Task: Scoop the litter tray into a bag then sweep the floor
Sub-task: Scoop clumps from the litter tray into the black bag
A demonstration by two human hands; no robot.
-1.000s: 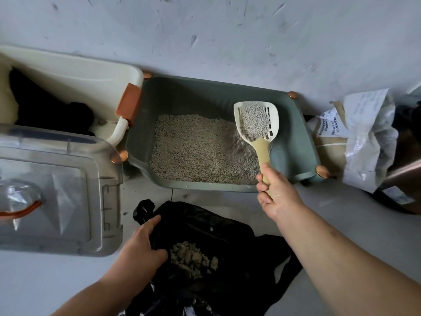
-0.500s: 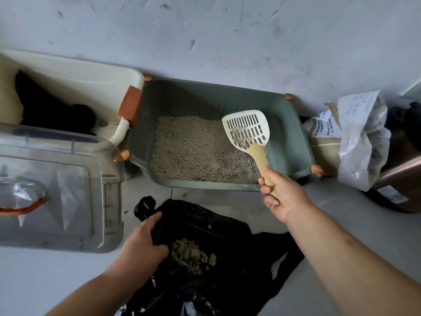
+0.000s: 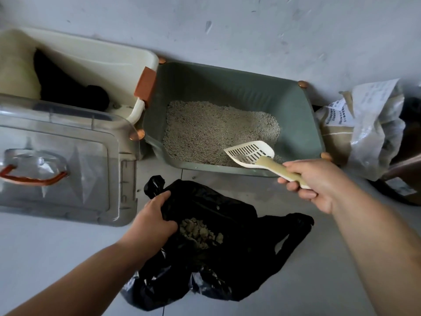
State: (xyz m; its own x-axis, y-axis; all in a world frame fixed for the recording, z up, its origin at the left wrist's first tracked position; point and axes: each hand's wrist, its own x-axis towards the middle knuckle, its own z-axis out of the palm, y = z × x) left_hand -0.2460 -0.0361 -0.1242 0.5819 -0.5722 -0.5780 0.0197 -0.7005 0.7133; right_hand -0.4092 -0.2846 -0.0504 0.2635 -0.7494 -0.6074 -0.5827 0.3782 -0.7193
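Note:
A green litter tray [image 3: 303, 124] stands against the wall, with grey litter [image 3: 214, 126] heaped in its middle. My right hand [image 3: 319, 181] grips the handle of a cream slotted scoop [image 3: 250, 153], whose head lies low over the litter at the tray's near right corner. On the floor in front lies a black plastic bag [image 3: 230, 252] with pale clumps [image 3: 198, 231] inside. My left hand [image 3: 152, 222] holds the bag's left edge, keeping its mouth open.
A clear lidded storage box [image 3: 68, 163] with an orange handle sits at the left. Behind it is a cream bin [image 3: 102, 58] with something black inside. A paper and plastic sack [image 3: 369, 128] stands right of the tray. Grey floor tiles surround the bag.
The scoop, raised and full of litter a second ago, sifted empty, then swung down and right to the near corner of the tray. My left hand stayed on the bag.

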